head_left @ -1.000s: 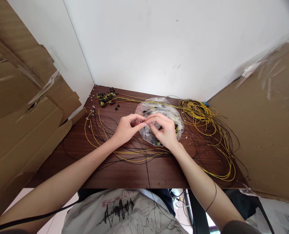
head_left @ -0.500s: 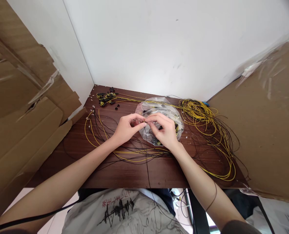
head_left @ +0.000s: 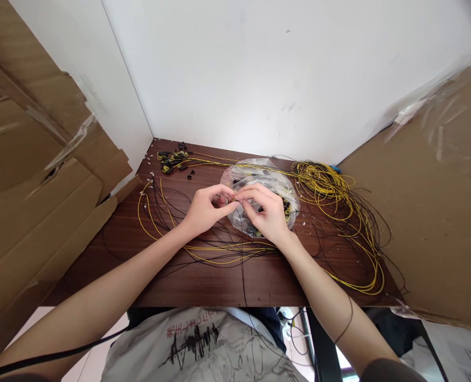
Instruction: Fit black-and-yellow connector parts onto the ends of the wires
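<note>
My left hand [head_left: 208, 208] and my right hand [head_left: 268, 210] meet fingertip to fingertip over a clear plastic bag [head_left: 255, 167]. Both are closed in a pinch around the end of a thin black wire [head_left: 242, 270]. From the fingers the wire hangs down across the table and over its front edge to my lap. Whatever small part sits at the wire's tip is hidden by the fingers. Inside the bag lie several small black and yellow connectors [head_left: 287, 208]. Loose black and yellow wires [head_left: 219, 248] run under my wrists.
A tangled yellow wire coil [head_left: 319, 180] lies at the back right of the brown table [head_left: 203, 289]. Black-and-yellow connectors [head_left: 174, 161] are bunched at the back left, beside small black rings [head_left: 190, 174]. Cardboard [head_left: 430, 212] and a white wall [head_left: 239, 79] enclose the table.
The hanging wire has swung slightly to the right. Both hands stay pinched together in nearly the same place, with only a small shift of the fingertips.
</note>
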